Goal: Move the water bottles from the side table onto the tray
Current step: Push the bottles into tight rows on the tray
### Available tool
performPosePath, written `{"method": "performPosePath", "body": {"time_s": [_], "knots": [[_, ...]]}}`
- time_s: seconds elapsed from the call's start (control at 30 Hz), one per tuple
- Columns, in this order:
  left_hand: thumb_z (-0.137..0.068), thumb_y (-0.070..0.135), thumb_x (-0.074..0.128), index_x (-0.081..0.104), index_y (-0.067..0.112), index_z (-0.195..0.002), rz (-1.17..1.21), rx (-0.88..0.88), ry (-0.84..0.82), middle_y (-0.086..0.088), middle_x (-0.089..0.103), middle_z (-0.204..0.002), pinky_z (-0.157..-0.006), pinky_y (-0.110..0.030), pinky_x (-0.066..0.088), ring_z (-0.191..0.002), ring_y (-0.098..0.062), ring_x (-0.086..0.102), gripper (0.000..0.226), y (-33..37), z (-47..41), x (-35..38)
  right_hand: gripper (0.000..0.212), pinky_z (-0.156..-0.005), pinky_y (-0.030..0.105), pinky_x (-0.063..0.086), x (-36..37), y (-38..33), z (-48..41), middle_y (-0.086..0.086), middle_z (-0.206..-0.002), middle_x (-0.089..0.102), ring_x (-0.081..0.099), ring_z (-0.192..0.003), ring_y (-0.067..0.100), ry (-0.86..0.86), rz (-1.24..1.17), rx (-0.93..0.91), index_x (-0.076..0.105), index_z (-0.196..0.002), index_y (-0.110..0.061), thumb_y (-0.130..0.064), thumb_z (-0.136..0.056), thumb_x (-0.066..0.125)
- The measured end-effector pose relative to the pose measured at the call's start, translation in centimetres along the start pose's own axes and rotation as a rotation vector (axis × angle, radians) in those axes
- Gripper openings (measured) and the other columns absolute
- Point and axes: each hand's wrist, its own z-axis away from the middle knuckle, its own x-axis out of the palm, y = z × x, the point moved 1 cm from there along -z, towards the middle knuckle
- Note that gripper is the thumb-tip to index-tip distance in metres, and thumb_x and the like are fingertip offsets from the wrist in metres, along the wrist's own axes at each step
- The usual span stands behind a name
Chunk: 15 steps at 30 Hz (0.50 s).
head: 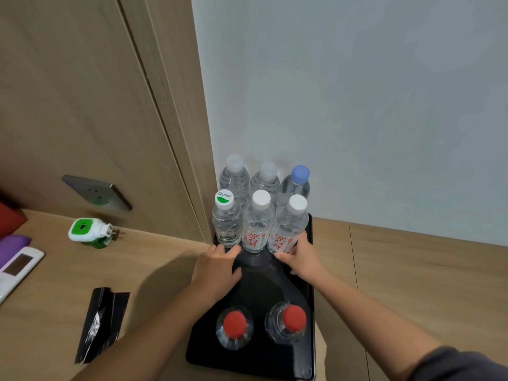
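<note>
At the far end of the black tray [309,339], the right hand [302,261] has thumb and fingers curled round the foot of the right red-lettered bottle [288,229]. The left hand [217,268] lies loose and flat on the tray, holding nothing, its fingertips by the green-capped bottle [226,222]. A second red-lettered bottle [257,226] stands upright between those two, a back row of three bottles [265,185] stands by the wall, and two red-capped bottles [234,327] stand at the tray's near end, all on the wooden side table [412,270].

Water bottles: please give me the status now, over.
Right grip holds right red-lettered bottle; left grip at green-logo bottle base, hold unclear. Eight bottles on tray. Nothing blocks them.
</note>
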Motion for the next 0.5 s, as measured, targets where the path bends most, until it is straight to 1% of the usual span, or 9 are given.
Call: {"method": "performPosePath", "body": {"time_s": [0.07, 0.1, 0.13, 0.2, 0.27, 0.33, 0.4, 0.43, 0.5], "knots": [[-0.075, 0.038, 0.061, 0.060, 0.022, -0.107, 0.026, 0.041, 0.034, -0.005, 0.060, -0.083, -0.067, -0.035, 0.046, -0.085, -0.028, 0.061, 0.036, -0.2, 0.8, -0.2, 0.102, -0.065, 0.041, 0.061, -0.2, -0.4, 0.9, 0.001, -0.091, 0.062, 0.064, -0.082, 0.019, -0.001, -0.003, 0.035, 0.007, -0.154, -0.019, -0.024, -0.081, 0.078], [-0.073, 0.038, 0.060, 0.061, 0.021, -0.103, 0.048, 0.046, 0.052, -0.004, 0.058, -0.079, -0.067, -0.035, 0.046, -0.083, -0.028, 0.060, 0.034, -0.3, 1.3, -0.4, 0.103, -0.061, 0.039, 0.061, -0.4, -0.6, 1.6, 0.004, -0.086, 0.061, 0.064, -0.079, 0.021, -0.010, -0.007, 0.040, 0.005, -0.155, -0.019, -0.024, -0.082, 0.077], [-0.076, 0.038, 0.058, 0.059, 0.021, -0.103, 0.085, 0.038, 0.042, -0.003, 0.057, -0.082, -0.071, -0.036, 0.045, -0.086, -0.026, 0.059, 0.032, -0.3, 1.7, -0.7, 0.100, -0.059, 0.038, 0.061, -0.6, -0.8, 2.3, 0.005, -0.084, 0.060, 0.065, -0.077, 0.022, -0.023, -0.013, 0.035, 0.005, -0.155, -0.019, -0.025, -0.084, 0.075], [-0.083, 0.039, 0.054, 0.053, 0.024, -0.105, 0.201, -0.006, -0.037, 0.002, 0.056, -0.092, -0.081, -0.035, 0.043, -0.093, -0.018, 0.052, 0.026, -0.5, 2.7, -1.4, 0.090, -0.057, 0.034, 0.060, -1.1, -1.4, 4.1, 0.007, -0.084, 0.061, 0.067, -0.081, 0.027, -0.054, -0.026, 0.009, 0.012, -0.155, -0.018, -0.026, -0.088, 0.071], [-0.080, 0.039, 0.051, 0.053, 0.028, -0.094, 0.419, -0.053, -0.066, 0.008, 0.056, -0.087, -0.079, -0.031, 0.044, -0.084, -0.012, 0.053, 0.018, -0.4, 4.1, -2.5, 0.077, -0.054, 0.027, 0.057, -1.6, -1.9, 6.1, 0.007, -0.087, 0.059, 0.067, -0.088, 0.030, -0.068, -0.046, -0.021, 0.020, -0.153, -0.017, -0.026, -0.092, 0.066], [-0.077, 0.034, 0.050, 0.053, 0.030, -0.080, 0.604, -0.044, -0.031, 0.007, 0.057, -0.077, -0.071, -0.022, 0.044, -0.074, -0.009, 0.054, 0.006, -0.1, 5.8, -3.6, 0.065, -0.054, 0.024, 0.055, -2.3, -2.1, 8.3, 0.007, -0.088, 0.057, 0.067, -0.091, 0.032, -0.074, -0.058, -0.062, 0.029, -0.150, -0.015, -0.026, -0.095, 0.061], [-0.079, 0.027, 0.053, 0.056, 0.028, -0.076, 0.701, -0.012, 0.025, 0.007, 0.059, -0.073, -0.067, -0.014, 0.040, -0.073, -0.008, 0.055, 0.005, 0.3, 7.7, -4.7, 0.055, -0.054, 0.023, 0.054, -3.0, -2.2, 10.4, 0.004, -0.087, 0.057, 0.066, -0.086, 0.029, -0.077, -0.050, -0.105, 0.037, -0.146, -0.016, -0.025, -0.096, 0.059], [-0.082, 0.024, 0.055, 0.057, 0.027, -0.076, 0.724, -0.007, 0.052, 0.008, 0.060, -0.073, -0.067, -0.012, 0.040, -0.074, -0.007, 0.056, 0.007, 0.5, 8.5, -5.0, 0.050, -0.056, 0.023, 0.054, -3.3, -2.2, 11.4, 0.003, -0.087, 0.057, 0.065, -0.082, 0.024, -0.085, -0.040, -0.122, 0.040, -0.143, -0.017, -0.025, -0.097, 0.058], [-0.088, 0.017, 0.060, 0.061, 0.026, -0.079, 0.742, -0.012, 0.102, 0.009, 0.064, -0.077, -0.069, -0.015, 0.043, -0.077, -0.006, 0.059, 0.012, 0.7, 10.0, -5.6, 0.039, -0.061, 0.026, 0.056, -3.8, -2.2, 13.2, 0.001, -0.087, 0.059, 0.063, -0.078, 0.018, -0.107, 0.003, -0.168, 0.048, -0.135, -0.018, -0.026, -0.098, 0.056]]}}
